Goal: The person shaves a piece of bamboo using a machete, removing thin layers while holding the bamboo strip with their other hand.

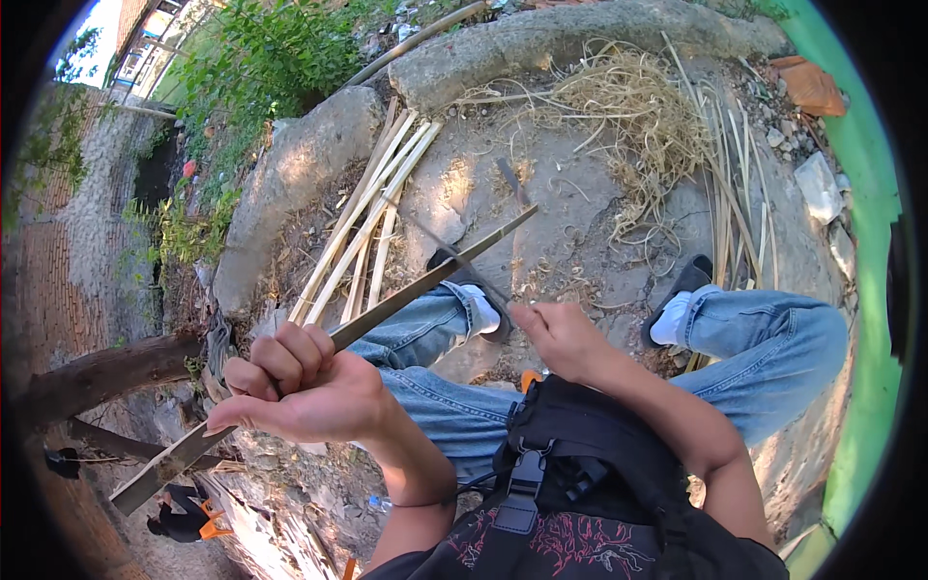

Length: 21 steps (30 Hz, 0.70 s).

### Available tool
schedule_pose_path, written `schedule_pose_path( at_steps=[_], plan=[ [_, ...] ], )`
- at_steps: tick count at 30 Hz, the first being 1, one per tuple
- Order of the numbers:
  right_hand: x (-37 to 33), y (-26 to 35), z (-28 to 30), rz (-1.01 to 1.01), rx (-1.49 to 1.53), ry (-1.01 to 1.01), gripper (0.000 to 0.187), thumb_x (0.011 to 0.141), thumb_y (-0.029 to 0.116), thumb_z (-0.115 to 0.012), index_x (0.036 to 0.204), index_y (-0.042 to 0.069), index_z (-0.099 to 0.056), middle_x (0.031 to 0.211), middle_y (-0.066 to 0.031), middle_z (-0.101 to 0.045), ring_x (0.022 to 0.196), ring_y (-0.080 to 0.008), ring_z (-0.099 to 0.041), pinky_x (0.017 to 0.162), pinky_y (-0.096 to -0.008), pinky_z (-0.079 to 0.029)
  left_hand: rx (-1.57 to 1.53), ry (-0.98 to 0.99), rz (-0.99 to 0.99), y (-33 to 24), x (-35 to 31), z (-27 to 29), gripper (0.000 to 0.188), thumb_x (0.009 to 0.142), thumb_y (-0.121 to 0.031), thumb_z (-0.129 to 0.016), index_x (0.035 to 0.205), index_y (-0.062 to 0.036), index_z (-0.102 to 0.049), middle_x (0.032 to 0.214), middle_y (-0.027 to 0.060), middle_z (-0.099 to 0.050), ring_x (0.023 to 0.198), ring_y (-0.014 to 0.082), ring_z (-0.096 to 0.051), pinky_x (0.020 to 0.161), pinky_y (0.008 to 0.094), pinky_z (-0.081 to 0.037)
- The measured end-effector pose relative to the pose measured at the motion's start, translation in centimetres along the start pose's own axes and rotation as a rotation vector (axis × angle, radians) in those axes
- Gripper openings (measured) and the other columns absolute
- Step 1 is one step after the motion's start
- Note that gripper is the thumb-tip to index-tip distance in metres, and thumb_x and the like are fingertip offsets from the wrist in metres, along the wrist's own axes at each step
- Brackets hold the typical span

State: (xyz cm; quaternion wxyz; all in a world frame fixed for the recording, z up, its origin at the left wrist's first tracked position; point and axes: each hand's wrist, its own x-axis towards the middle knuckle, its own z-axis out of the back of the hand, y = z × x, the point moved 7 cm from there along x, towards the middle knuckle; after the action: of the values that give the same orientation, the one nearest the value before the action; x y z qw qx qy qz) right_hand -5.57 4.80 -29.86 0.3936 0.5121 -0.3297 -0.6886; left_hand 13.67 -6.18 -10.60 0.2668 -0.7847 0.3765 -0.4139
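Observation:
My left hand [314,382] is closed round a long flat bamboo strip [416,285], which slants from the lower left up toward the middle. The strip's far end sticks out past the hand in the air, and its near end shows below the fist. My right hand [565,338] grips a knife [478,278], its handle hidden inside the fingers. The narrow dark blade crosses the strip near its far part; whether it touches the wood I cannot tell.
Pale split strips [372,217] lie beyond my left knee. A heap of curly shavings [638,106] and more thin strips [739,184] lie ahead on the right. A low stone edge [580,37] curves behind them. A green wall [863,242] stands at the right.

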Motion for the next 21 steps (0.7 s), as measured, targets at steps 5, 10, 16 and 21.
schedule_pose_path(
  at_steps=[5,10,16,21],
  plan=[
    [-1.7,3.6,-0.6,0.219,0.035,0.067,0.065,0.093,0.050,-0.040,0.063,-0.005,-0.058,0.054,-0.0207,-0.052,0.051,-0.0330,-0.054,0.054,-0.0429,-0.042,-0.062,0.095,0.009,-0.5,0.2,-0.6,0.053,0.093,-0.059,-0.030,0.064,-0.0162,-0.018,0.051,-0.0051,-0.012,0.046,0.0059,-0.007,0.041,0.0251,-0.005],
    [5.7,-11.7,2.4,-0.221,-0.081,-0.066,0.066,0.093,0.050,-0.040,0.062,-0.006,-0.056,0.055,-0.0224,-0.054,0.053,-0.0324,-0.054,0.057,-0.0422,-0.042,-0.035,0.092,0.010,0.5,1.1,-0.2,0.053,0.092,-0.059,-0.031,0.063,-0.0172,-0.018,0.051,-0.0054,-0.012,0.046,0.0058,-0.006,0.041,0.0248,-0.005],
    [3.4,-3.8,0.2,0.235,0.040,-0.033,0.072,0.093,0.054,-0.036,0.058,-0.006,-0.055,0.054,-0.0234,-0.053,0.054,-0.0351,-0.055,0.060,-0.0445,-0.043,0.018,0.060,0.000,0.4,2.1,-0.1,0.055,0.091,-0.063,-0.031,0.064,-0.0169,-0.019,0.053,-0.0055,-0.011,0.048,0.0066,-0.006,0.042,0.0260,-0.006],
    [6.4,-15.2,2.2,-0.301,-0.144,-0.087,0.068,0.093,0.052,-0.037,0.063,-0.006,-0.057,0.058,-0.0243,-0.055,0.055,-0.0364,-0.055,0.059,-0.0448,-0.042,-0.052,-0.007,-0.024,1.1,3.0,1.3,0.058,0.090,-0.067,-0.025,0.066,-0.0142,-0.028,0.056,-0.0032,-0.017,0.050,0.0084,-0.013,0.044,0.0250,-0.011]
  ],
)
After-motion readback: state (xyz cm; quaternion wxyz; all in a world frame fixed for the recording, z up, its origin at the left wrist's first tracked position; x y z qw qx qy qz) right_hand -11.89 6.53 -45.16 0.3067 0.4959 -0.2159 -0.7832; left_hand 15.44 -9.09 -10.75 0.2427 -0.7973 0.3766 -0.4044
